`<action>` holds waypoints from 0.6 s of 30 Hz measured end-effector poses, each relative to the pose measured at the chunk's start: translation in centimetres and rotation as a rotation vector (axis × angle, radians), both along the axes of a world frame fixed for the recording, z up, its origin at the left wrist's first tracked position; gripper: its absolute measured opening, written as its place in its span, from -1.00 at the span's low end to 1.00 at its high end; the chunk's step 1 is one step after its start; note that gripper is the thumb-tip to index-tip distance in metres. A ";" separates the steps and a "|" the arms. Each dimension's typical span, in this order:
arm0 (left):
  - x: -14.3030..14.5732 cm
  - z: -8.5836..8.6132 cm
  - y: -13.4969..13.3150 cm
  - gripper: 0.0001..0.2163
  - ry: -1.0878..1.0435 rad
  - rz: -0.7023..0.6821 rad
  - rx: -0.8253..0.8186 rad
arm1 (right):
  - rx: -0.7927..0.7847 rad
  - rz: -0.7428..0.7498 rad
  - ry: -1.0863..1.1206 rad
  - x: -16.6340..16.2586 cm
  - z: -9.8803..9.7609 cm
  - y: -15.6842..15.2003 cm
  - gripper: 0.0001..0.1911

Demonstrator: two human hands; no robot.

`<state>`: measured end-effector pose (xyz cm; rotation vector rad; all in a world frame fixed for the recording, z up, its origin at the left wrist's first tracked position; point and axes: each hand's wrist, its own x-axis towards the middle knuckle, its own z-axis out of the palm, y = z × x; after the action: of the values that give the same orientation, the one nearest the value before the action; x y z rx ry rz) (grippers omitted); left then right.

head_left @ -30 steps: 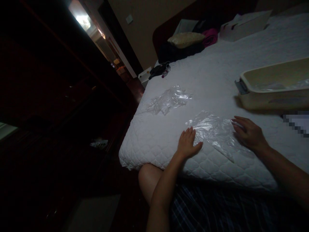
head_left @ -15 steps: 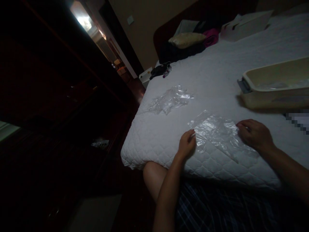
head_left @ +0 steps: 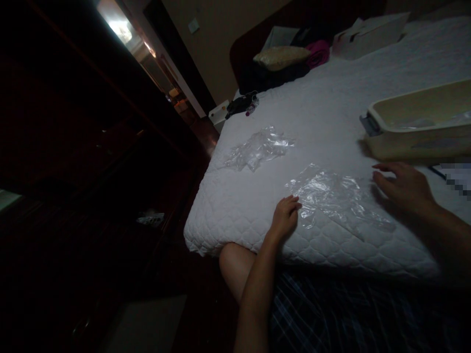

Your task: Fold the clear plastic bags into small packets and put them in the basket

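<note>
A clear, crinkled plastic bag (head_left: pixel 327 193) lies spread on the white quilted bed (head_left: pixel 228 208). At its left edge rests my left hand (head_left: pixel 286 214), with the fingertips on or just beside the plastic and the fingers loosely stretched. My right hand (head_left: pixel 405 186) is off the bag to the right, thumb and fingers apart, holding nothing. Farther back on the bed lies a second clear plastic bag (head_left: pixel 259 149), untouched by either hand.
A cream plastic bin (head_left: pixel 397 144) with a grey handle stands right, clear plastic inside. A white box (head_left: pixel 371 39), a magenta roll (head_left: pixel 318 54) and a yellowish package (head_left: pixel 281 58) are at the back. The bed's edge drops to a dark floor on the left.
My right hand has let go of the bag's right edge, opened and moved up and right toward the bin. My left hand stays in place, its fingers loosened from the pinch.
</note>
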<state>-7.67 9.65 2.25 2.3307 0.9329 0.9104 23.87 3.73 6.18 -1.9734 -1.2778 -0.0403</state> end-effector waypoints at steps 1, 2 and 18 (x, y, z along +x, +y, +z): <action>0.0 0.0 0.0 -0.74 -0.007 0.001 -0.002 | 0.050 0.016 -0.083 -0.6 0.6 -0.1 -0.63; 0.1 -0.1 0.1 -0.75 -0.016 0.000 -0.004 | 0.101 0.047 -0.139 -1.3 1.1 -0.3 -0.65; -0.7 -0.5 0.1 -0.81 0.022 -0.062 0.065 | 0.321 0.851 -0.531 -12.4 -4.0 -2.0 -0.80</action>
<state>-8.36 9.75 1.77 2.4154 0.8463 0.9042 11.46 1.70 2.20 -1.0541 -2.2047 -0.3415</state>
